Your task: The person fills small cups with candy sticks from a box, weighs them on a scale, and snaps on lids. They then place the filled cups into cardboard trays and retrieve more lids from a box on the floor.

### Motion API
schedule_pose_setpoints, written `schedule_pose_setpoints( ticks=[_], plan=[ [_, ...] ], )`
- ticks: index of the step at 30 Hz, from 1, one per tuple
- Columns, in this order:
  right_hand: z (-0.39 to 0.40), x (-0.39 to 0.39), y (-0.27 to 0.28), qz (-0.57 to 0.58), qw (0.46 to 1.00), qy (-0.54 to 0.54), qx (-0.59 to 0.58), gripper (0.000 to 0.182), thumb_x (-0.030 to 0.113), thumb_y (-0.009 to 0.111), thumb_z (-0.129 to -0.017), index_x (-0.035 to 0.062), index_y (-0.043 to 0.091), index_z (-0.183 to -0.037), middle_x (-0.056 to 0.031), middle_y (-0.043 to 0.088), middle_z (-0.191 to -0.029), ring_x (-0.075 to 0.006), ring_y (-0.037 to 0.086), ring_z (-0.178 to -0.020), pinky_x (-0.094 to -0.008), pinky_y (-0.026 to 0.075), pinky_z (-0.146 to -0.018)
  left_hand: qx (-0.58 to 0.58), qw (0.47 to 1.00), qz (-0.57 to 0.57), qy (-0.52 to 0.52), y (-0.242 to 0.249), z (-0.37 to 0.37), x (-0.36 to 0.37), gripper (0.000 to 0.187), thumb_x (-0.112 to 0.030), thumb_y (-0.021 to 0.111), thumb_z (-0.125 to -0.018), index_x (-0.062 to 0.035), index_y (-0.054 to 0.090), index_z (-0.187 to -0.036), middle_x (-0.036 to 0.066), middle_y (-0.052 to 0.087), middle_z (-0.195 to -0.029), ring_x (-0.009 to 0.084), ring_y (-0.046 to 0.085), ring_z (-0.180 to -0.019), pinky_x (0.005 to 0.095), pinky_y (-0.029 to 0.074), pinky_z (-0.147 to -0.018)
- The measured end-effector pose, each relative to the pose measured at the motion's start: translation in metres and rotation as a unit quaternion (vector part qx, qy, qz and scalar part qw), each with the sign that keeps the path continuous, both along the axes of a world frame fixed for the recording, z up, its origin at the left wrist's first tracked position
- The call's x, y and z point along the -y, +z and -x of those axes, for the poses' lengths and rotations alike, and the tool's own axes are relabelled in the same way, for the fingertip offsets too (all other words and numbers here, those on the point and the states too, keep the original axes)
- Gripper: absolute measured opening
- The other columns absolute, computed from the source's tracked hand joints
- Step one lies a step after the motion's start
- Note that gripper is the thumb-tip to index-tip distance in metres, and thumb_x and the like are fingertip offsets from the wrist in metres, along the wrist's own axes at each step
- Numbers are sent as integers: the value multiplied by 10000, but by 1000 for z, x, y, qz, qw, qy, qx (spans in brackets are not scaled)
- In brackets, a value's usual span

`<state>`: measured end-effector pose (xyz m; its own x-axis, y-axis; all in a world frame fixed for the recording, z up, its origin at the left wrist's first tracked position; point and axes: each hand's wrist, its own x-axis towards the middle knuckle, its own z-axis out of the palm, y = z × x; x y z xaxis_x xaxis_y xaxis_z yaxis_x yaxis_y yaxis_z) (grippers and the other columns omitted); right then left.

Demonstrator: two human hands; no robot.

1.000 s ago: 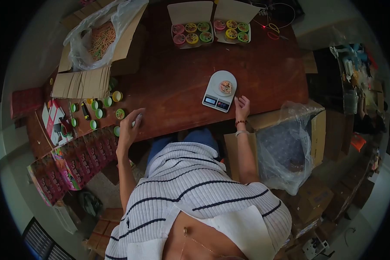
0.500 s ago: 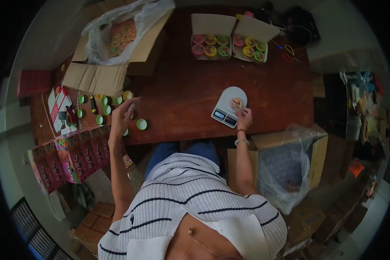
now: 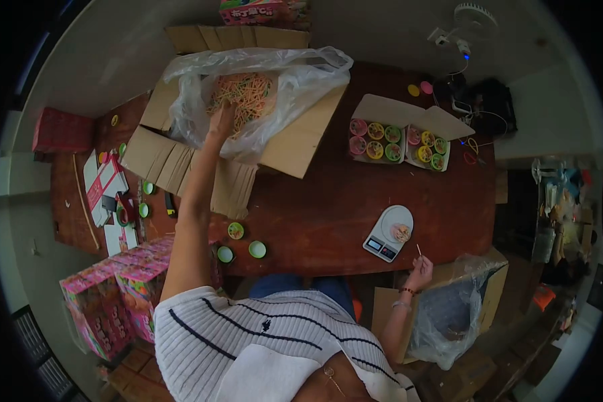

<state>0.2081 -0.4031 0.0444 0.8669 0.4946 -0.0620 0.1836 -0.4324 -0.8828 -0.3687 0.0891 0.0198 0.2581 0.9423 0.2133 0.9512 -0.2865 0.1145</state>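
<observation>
My left hand (image 3: 223,120) reaches into a plastic-lined cardboard box (image 3: 308,144) at the back, touching a heap of thin orange and green sticks (image 3: 251,97); its fingertips are hard to make out. Near the front right edge of the table, my right hand (image 3: 420,273) is closed, pinching one thin pale stick (image 3: 419,250) that points upward. Just left of that hand stands a white digital scale (image 3: 386,232) with a lit display. On its round plate rests a small clear cup (image 3: 400,232) with sticks in it.
Two white cartons (image 3: 382,110) hold pink, yellow and green-topped cups. Several green-rimmed cups (image 3: 257,249) stand at the table's front left. Pink printed boxes (image 3: 107,301) are at left. An open plastic-lined box (image 3: 449,315) sits below the right table edge. Red-handled scissors (image 3: 471,158) lie far right.
My left hand has moved from above the green cups into the box of sticks. My right hand has drawn back from the cup on the scale with a stick. The view has shifted.
</observation>
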Motion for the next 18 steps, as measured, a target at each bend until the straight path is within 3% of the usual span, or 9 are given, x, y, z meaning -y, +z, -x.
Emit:
schedule_pose_setpoints(
  ticks=[2,4,5,6,8,9,11,14,18],
  plan=[
    [1,16,-6,-25,999,-30,0,120,53,646,-968,-33,664,-1050,-87,703,-948,-136,672,-802,-277,583,-755,28,1000,11,-6,-10,-4,-25,206,-66,600,-885,-35,658,-1081,212,573,-1160,430,655,-915,481,543,-768],
    [8,24,-10,-24,999,-26,0,116,52,645,-968,-32,665,-1046,-86,702,-947,-135,672,-802,-276,583,-756,-46,995,36,-75,-32,8,-51,149,-82,589,-902,-15,650,-1020,221,587,-1125,421,651,-899,489,541,-774],
    [14,29,-10,-20,1000,-19,-3,112,50,645,-967,-31,666,-1042,-86,702,-946,-133,672,-802,-276,583,-756,51,989,133,-35,-16,2,-53,146,-126,630,-887,5,645,-949,222,606,-1081,416,647,-870,479,534,-742],
    [20,29,-8,-15,1000,-21,-1,112,50,645,-967,-31,666,-1042,-86,702,-946,-133,672,-802,-276,583,-756,52,988,138,-37,-20,10,-58,146,-126,630,-887,5,645,-949,222,606,-1081,416,647,-870,479,534,-742],
    [30,24,-5,12,1000,-12,-10,137,79,643,-979,-32,645,-1059,-80,684,-959,-142,679,-797,-268,588,-745,41,996,15,-80,-23,24,-70,209,-188,681,-874,18,652,-890,202,657,-942,391,653,-809,441,521,-686],
    [33,20,-2,14,1000,-12,-8,137,79,643,-979,-32,645,-1059,-80,684,-959,-142,679,-797,-268,588,-745,43,996,16,-80,-7,23,-63,209,-188,681,-874,18,652,-890,202,657,-942,391,653,-809,441,521,-686],
    [39,12,1,25,999,-22,-16,110,56,645,-969,-36,665,-1025,-78,704,-936,-129,675,-797,-273,580,-762,198,978,60,22,35,31,-43,311,-277,707,-891,33,693,-920,180,708,-861,298,680,-807,373,511,-695],
    [41,0,-2,42,999,5,-9,110,55,643,-970,-37,664,-1027,-78,708,-934,-132,678,-796,-275,582,-764,286,936,170,115,80,35,-17,358,-332,715,-883,-2,743,-1019,180,727,-828,242,713,-823,373,515,-731],
    [33,-18,-12,19,999,18,-21,113,50,640,-968,-49,658,-1021,-85,708,-926,-142,684,-802,-277,585,-767,380,891,201,145,65,60,0,391,-370,721,-871,2,746,-989,98,732,-817,146,675,-795,342,499,-731]
  ],
)
